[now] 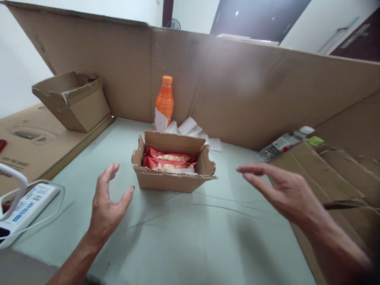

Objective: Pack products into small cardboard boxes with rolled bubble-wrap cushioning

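1. My fingers are empty on both sides: the left hand (pixel 108 202) is spread in a loose curl, thumb out toward the box, and the right hand (pixel 277 188) is flat and stretched, fingers (pixel 252 174) pointing left; neither touches anything
2. The small open brown cardboard box (pixel 173 172) sits on the pale green desk (pixel 190 237) between my two hands, a little farther from me than either palm
3. From the left hand the box lies up and to the right, near the thumb tip; from the right hand it lies straight to the left, a wider gap
4. So I judge the left hand the nearer one, though both flank the box on opposite short ends
5. The long axis of the box runs left to right across my view, so its short ends face my palms and its long front wall faces me
6. Inside lie red snack packets (pixel 169 160), stacked along that same axis
7. Behind the box stand an orange plastic bottle (pixel 164 103) and some white wrapped sachets (pixel 190 127), close to the tall cardboard wall (pixel 252 91); they are apart from my hands
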Available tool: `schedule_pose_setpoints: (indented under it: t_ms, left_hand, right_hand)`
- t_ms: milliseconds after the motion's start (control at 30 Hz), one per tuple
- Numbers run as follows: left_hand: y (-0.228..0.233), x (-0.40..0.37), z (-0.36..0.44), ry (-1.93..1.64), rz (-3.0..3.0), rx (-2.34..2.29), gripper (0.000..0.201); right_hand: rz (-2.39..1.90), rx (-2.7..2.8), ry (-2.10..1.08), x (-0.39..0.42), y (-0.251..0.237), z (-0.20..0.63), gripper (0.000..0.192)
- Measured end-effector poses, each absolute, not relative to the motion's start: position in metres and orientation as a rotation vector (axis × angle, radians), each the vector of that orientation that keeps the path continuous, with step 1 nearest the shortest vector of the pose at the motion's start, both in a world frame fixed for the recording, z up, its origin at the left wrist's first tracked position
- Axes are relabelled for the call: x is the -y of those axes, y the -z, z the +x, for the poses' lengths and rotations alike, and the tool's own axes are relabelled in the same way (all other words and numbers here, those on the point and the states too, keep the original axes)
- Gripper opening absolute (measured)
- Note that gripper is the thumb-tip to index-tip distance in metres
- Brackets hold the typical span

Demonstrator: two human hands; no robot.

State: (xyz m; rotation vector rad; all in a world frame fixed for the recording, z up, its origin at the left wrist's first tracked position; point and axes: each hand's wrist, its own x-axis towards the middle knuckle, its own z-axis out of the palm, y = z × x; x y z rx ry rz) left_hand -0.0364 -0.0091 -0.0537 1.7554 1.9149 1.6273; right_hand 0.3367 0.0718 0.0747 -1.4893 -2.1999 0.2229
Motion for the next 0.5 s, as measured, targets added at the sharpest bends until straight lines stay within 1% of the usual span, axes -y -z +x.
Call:
schedule_pose_setpoints:
  t_ms: [67,133,233,300,367,500]
  left_hand:
    - [0.067,0.007,-0.04,-1.532,1.624,-1.859,0.082]
    - [0.076,-0.002,-0.036,-1.469,1.553,-1.764,0.088]
    - [0.082,-0.024,-0.023,-1.409,1.444,-1.626,0.097]
    - [0.087,-0.034,-0.012,-1.367,1.369,-1.576,0.099]
    - [0.094,-0.032,-0.002,-1.375,1.36,-1.6,0.096]
    - [0.115,0.01,0.0,-1.49,1.483,-1.794,0.088]
  right_hand:
    - [-1.581,2.113,-0.449,-0.064,-0.035,0.346,0.032]
    - [-1.592,2.069,-0.659,-0.062,0.007,0.337,0.044]
    - [-1.566,2.016,-0.847,-0.064,0.052,0.305,0.059]
    - [-1.557,1.97,-0.905,-0.067,0.066,0.287,0.062]
    - [-1.57,1.923,-0.921,-0.069,0.07,0.277,0.064]
    - [-1.569,1.915,-0.92,-0.074,0.069,0.26,0.054]
